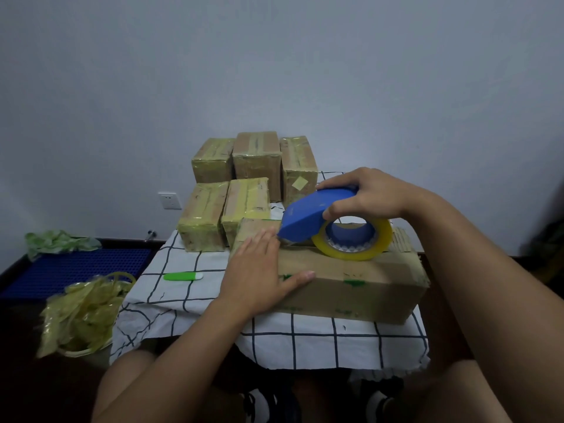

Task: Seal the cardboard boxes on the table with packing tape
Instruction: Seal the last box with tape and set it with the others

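Observation:
A long cardboard box [351, 282] lies across the near part of the table, with green marks on its front side. My left hand [259, 270] rests flat on its left end, fingers spread over the top edge and thumb along the front. My right hand [369, 196] grips a blue tape dispenser [311, 218] carrying a roll of yellowish packing tape [354, 242]. The dispenser's nose touches the box top just beside my left fingertips. Behind stand several smaller taped boxes [256, 160] in two rows.
The table wears a white cloth with a dark grid [320, 340]. A green and white utility knife [183, 276] lies on the cloth left of the box. A basket of crumpled used tape [82, 312] sits at the lower left, beside a blue mat [76, 267].

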Motion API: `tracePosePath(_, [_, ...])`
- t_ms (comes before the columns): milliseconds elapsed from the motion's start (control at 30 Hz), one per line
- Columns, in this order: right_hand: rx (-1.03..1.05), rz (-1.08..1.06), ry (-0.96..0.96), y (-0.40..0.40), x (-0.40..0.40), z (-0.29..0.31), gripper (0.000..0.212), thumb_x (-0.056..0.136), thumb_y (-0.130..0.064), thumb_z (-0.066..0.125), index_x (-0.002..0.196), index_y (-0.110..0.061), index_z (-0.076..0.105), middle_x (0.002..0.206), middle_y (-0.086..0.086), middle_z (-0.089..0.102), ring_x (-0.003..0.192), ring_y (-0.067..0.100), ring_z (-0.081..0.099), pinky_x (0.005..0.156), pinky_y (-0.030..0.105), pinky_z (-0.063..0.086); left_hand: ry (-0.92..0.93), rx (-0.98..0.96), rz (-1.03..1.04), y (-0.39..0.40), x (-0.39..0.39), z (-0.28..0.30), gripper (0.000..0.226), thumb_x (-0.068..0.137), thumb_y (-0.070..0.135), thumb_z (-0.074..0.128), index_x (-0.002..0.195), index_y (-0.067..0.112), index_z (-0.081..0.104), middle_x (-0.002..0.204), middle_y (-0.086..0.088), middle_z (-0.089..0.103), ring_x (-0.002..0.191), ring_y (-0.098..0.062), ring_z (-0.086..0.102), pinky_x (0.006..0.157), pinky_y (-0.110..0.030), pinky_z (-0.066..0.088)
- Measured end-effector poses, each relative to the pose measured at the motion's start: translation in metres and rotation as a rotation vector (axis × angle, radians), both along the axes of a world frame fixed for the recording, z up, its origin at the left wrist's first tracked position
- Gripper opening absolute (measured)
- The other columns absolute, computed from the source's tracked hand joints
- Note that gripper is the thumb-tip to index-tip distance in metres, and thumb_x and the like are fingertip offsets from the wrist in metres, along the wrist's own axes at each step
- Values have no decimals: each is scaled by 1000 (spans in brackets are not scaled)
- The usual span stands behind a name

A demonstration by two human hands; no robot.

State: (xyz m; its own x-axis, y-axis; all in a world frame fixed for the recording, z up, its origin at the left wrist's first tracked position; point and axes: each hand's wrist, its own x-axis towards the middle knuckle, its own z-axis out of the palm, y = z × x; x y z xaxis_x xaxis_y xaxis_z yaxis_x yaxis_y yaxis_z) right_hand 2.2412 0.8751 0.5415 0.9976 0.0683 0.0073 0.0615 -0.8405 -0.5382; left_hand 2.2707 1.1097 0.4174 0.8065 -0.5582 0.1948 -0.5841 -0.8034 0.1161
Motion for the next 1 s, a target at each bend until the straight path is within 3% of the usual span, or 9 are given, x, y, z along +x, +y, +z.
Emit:
tracePosePath(67, [12,27,9,-7,-5,4,46,83,-43,75,128,-38,63,121,-12,61,102,6,58,88,27,41,-5,-21,4,0,0,0,104,74,94,22,150,22,27,157,1,32,143,-16,28,119,-39,24])
tracePosePath(300, [-5,-30,40,-50,-35,11,41,84,-37,76,123,-41,63,121,-12,63,105,6,58,90,28,41,13,21,11,1,-5,1,98,75,90,22,148,26,29,163,0,17,149,-16,14,122,-37,12])
tracePosePath(467, [-3,-64,27,-45,-37,5,44,82,-39,76,124,-43,63,120,-15,61,102,4,57,88,28,41,5,67,-4,2,-7,0,99,71,92,3,153,39,18,165,-3,8,151,-18,7,121,-38,7])
tracePosePath(567, [-5,-82,28,-43,-37,4,47,81,-40,75,127,-41,63,119,-15,60,101,3,57,88,27,42,-15,93,-11,2,-7,1,104,68,92,-8,154,38,19,165,1,4,151,-17,3,121,-37,6])
tracePosePath(700, [10,-92,16,-41,-38,3,48,81,-39,75,127,-40,63,120,-15,60,101,1,57,87,27,41,-43,110,-49,1,-7,0,95,77,85,-2,155,33,19,163,13,9,150,-9,6,120,-34,9])
tracePosePath(867, [12,-91,8,-42,-39,1,46,84,-36,74,129,-38,63,122,-12,60,102,3,57,86,26,40,-36,111,-86,1,-9,-3,93,76,82,-13,154,40,13,163,11,9,151,-12,6,120,-35,7])
tracePosePath(1000, [12,-93,2,-42,-38,1,47,84,-35,74,130,-36,63,120,-12,61,100,2,57,83,23,41,-39,66,-79,-4,-17,-1,88,81,77,-5,156,34,16,163,14,7,150,-11,5,119,-33,7])
